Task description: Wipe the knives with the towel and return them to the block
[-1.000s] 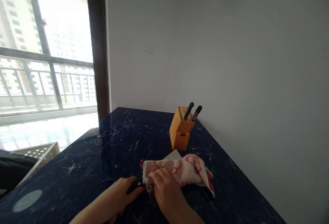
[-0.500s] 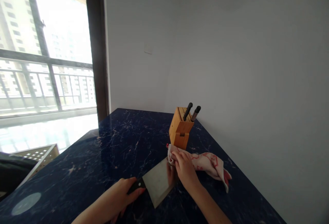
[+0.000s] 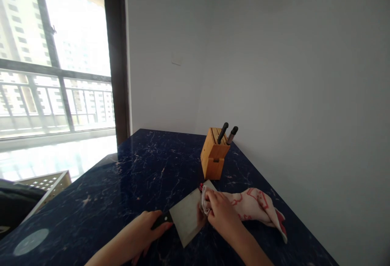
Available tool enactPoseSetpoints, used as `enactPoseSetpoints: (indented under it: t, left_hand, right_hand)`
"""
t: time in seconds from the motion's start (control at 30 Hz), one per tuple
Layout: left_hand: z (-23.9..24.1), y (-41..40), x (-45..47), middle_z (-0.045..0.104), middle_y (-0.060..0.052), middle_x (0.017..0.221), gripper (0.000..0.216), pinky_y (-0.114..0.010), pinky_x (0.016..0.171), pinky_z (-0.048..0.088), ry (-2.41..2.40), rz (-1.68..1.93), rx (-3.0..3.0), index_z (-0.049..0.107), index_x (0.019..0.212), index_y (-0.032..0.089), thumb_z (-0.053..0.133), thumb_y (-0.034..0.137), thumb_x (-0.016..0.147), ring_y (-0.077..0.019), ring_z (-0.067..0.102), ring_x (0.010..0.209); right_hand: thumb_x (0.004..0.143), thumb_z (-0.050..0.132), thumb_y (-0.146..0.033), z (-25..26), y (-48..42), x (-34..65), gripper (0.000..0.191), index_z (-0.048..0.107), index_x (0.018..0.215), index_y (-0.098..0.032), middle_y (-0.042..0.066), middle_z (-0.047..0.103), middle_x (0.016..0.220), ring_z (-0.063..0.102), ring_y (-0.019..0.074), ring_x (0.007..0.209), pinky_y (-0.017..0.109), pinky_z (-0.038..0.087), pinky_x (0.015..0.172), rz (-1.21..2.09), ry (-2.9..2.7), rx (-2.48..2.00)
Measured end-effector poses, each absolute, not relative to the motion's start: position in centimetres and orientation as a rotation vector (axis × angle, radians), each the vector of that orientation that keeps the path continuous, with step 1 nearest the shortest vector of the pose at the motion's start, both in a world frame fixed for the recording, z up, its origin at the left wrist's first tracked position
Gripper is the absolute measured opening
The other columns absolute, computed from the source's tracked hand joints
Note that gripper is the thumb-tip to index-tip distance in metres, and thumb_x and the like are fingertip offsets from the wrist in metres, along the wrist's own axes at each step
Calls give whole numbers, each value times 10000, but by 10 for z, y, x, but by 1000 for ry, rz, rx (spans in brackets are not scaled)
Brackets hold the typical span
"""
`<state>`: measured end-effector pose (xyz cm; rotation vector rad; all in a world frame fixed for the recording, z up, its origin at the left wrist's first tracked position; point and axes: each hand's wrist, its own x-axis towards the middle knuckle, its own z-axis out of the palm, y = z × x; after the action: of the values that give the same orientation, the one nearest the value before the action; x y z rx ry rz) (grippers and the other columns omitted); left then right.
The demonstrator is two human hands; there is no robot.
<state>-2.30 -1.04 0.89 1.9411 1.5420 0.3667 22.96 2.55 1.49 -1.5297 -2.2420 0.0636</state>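
A cleaver (image 3: 186,216) with a broad metal blade and black riveted handle is held low over the dark marbled table, its blade pointing right and away from me. My left hand (image 3: 149,227) is wrapped round the handle. My right hand (image 3: 222,212) grips a white and red patterned cloth (image 3: 254,206) and presses it on the blade near the far end. The cloth's loose part trails to the right. Part of the blade is covered by the cloth and fingers; a corner of it shows beyond them.
Behind the cloth stands a wooden knife block (image 3: 213,156) with two dark-handled tools in it. The blue-black table (image 3: 158,156) meets a grey wall on the right. At the left are a perforated basket (image 3: 45,182) with something dark and a round translucent disc (image 3: 31,242).
My right hand and the cloth have slid toward me and slightly right along the blade, uncovering its far corner. The left hand and the cleaver have hardly moved.
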Motion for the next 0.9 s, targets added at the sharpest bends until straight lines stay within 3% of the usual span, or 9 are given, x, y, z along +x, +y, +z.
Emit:
enactPoseSetpoints:
  t: [0.37, 0.6, 0.8, 0.9]
  left_hand:
    - [2, -4, -25, 649, -20, 601, 397, -211, 495, 424, 1542, 425, 2030, 584, 774, 169, 385, 513, 778, -160, 618, 523]
    - [2, -7, -26, 608, -2, 488, 470, -209, 343, 374, 1521, 357, 1923, 556, 824, 179, 319, 582, 777, -166, 573, 366]
    - [6, -9, -25, 608, -6, 487, 452, -207, 338, 372, 1547, 339, 1928, 548, 814, 180, 319, 567, 781, -176, 589, 384]
    - [4, -7, -26, 646, -25, 578, 421, -216, 440, 428, 1551, 409, 2002, 549, 765, 180, 362, 558, 772, -185, 632, 498]
  right_hand:
    - [601, 410, -63, 23, -16, 185, 314, 481, 868, -214, 20, 526, 938, 454, 161, 956, 252, 306, 879, 385, -2415, -1172]
    - [562, 382, -33, 24, 5, 211, 278, 440, 775, -203, 23, 525, 851, 468, 157, 860, 243, 329, 788, 307, -2344, -1381]
    - [537, 378, -27, 28, -8, 209, 296, 445, 763, -207, 9, 528, 856, 466, 144, 863, 230, 322, 791, 390, -2414, -1264]
    - [561, 389, -39, 31, -19, 196, 253, 436, 737, -214, -16, 524, 825, 471, 121, 851, 199, 327, 771, 539, -2421, -1079]
